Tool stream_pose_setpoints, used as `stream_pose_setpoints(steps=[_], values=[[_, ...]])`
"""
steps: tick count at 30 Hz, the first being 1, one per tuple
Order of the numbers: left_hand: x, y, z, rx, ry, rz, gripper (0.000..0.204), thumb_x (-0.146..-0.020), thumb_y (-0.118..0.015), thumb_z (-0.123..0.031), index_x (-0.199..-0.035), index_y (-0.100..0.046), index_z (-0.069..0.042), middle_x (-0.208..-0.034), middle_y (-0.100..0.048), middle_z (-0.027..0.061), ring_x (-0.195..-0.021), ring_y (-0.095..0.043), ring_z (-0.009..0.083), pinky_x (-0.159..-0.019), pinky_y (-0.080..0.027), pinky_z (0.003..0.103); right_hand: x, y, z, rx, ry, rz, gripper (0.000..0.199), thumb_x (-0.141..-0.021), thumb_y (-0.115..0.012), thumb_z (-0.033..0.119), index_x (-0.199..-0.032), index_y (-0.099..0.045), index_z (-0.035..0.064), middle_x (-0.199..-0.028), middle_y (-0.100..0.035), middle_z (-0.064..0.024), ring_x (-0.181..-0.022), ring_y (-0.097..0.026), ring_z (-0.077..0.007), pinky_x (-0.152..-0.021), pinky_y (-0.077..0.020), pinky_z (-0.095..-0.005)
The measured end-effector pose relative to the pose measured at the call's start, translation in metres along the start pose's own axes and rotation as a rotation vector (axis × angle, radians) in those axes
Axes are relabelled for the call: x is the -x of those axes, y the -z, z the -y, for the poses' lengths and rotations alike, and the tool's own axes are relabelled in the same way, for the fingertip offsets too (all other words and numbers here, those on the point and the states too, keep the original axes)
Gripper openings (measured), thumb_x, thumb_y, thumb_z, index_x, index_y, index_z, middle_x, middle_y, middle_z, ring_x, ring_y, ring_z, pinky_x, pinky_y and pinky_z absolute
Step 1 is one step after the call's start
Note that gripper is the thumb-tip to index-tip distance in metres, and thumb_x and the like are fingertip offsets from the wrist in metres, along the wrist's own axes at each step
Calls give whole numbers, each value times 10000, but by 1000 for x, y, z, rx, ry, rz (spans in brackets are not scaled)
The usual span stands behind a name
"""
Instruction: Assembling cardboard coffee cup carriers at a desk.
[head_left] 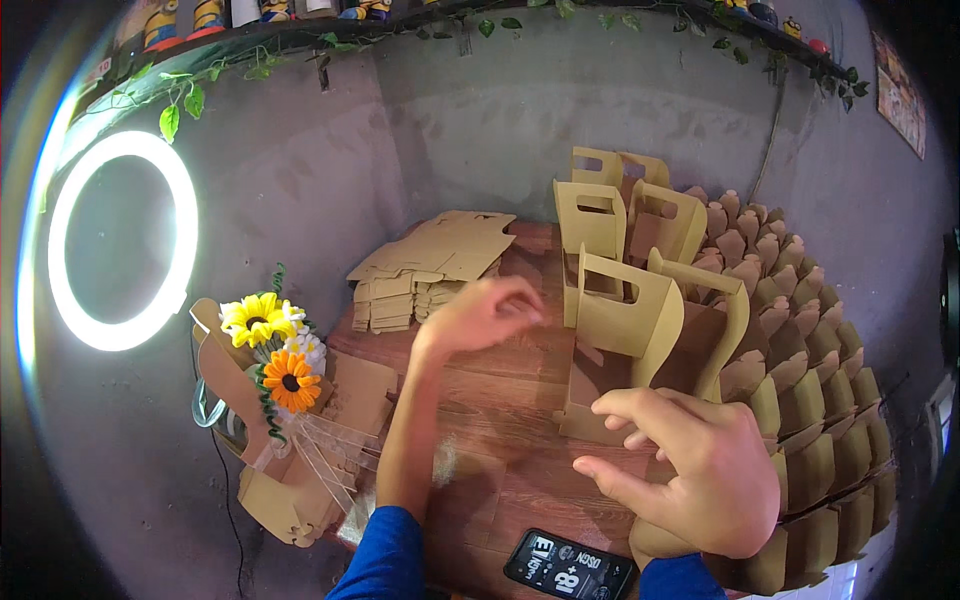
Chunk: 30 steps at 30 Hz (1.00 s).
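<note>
My left hand (pixel 485 316) is in the air over the middle of the wooden table, just right of a stack of flat cardboard blanks (pixel 430 250). Its fingers are loosely curled and slightly blurred, a gap showing between them and nothing visible inside. Nearer to me, my right hand (pixel 700 465) hovers with thumb and fingers apart, holding nothing I can see. Just beyond it stands a folded cardboard carrier box (pixel 635 310) with a cut-out handle. The right hand hides part of the boxes' lower right side.
More handled carriers (pixel 590 225) stand behind. Rows of smaller folded cardboard boxes (pixel 800 400) fill the right side. A phone (pixel 570 565) lies at the table's near edge. Left are artificial flowers (pixel 290 380) among cardboard pieces, and a lit ring lamp (pixel 180 240).
</note>
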<state>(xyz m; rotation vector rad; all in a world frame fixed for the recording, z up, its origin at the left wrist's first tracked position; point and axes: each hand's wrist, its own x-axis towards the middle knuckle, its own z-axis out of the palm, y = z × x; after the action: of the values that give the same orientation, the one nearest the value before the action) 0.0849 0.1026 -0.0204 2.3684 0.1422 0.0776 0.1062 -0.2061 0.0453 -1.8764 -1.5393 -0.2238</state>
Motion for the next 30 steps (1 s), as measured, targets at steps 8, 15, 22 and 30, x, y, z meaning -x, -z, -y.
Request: stream_pose_setpoints(steps=[8, 15, 22, 30], values=[[-16, -3, 89, -438, 91, -869, 463, -833, -745, -156, -1264, -583, -100, -1343, -590, 172, -1147, -608, 373, -952, -472, 467, -7, -4, 0, -6, 37, 41, 391, -759, -850, 265, -1049, -676, 71, -894, -730, -75, -745, -735, -191, -622, -581, -291], [-39, -24, 131, -639, 127, -984, 577, -841, -742, -188, -1373, -521, -155, -1396, -554, 117, -1331, -474, 312, -1003, -334, 641, -11, -7, -2, -4, 86, 34, 374, -779, -832, 284, -1062, -679, 92, -857, -727, -62, -735, -726, -185, -619, -575, -299], [-41, -29, 148, -641, 141, -1002, 256, -944, -589, -141, -1194, -645, -147, -1265, -630, 77, -1235, -544, 278, -981, -334, 617, -10, -4, 2, 4, 52, 88, 381, -811, -805, 324, -1097, -667, 112, -831, -720, -56, -728, -723, -182, -579, -552, -290], [-33, -9, 139, -754, 182, -1172, 132, -962, -566, -149, -1044, -660, -106, -993, -715, 77, -964, -653, 300, -950, -388, 509, -16, -6, -2, -44, 10, 109, 399, -814, -799, 345, -1105, -658, 113, -823, -718, -59, -722, -725, -187, -579, -550, -288]])
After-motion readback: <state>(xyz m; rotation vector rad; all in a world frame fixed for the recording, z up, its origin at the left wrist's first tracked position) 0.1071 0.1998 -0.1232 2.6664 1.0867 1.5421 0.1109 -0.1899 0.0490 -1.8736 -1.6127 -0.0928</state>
